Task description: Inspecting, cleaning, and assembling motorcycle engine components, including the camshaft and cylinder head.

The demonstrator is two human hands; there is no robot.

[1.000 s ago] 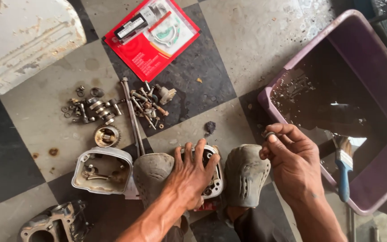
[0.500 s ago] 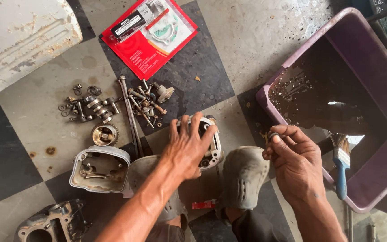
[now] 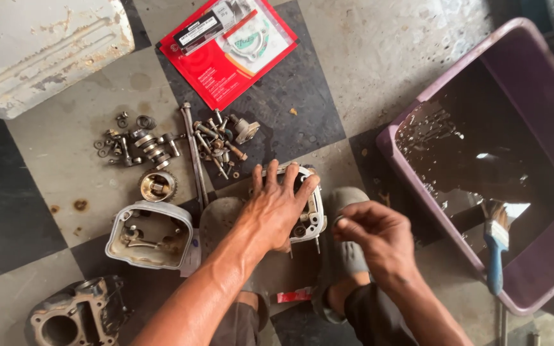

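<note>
A checkered floor (image 3: 46,160) of grey and black tiles carries everything here. At three o'clock a large purple tub (image 3: 418,122) holds dark liquid, with a blue-handled brush (image 3: 496,247) leaning on its near rim. At eleven o'clock lies a chipped white slab (image 3: 40,48), and at twelve o'clock a red gasket packet (image 3: 226,48). At seven o'clock an engine cylinder (image 3: 75,314) sits at the bottom edge, and just above it a grey engine cover (image 3: 151,234) lies open side up. Near the centre the left hand (image 3: 279,208) lies spread, palm down, fingers fanned over a metal cylinder head (image 3: 312,214) that rests on the floor between the person's two grey sandals (image 3: 347,256). At five o'clock of it the right hand (image 3: 374,236) has its fingertips pressed together, pinching something too small to tell. At ten o'clock a long bolt (image 3: 192,150) lies among scattered bolts and washers (image 3: 219,141), beside a round bearing (image 3: 157,185).
</note>
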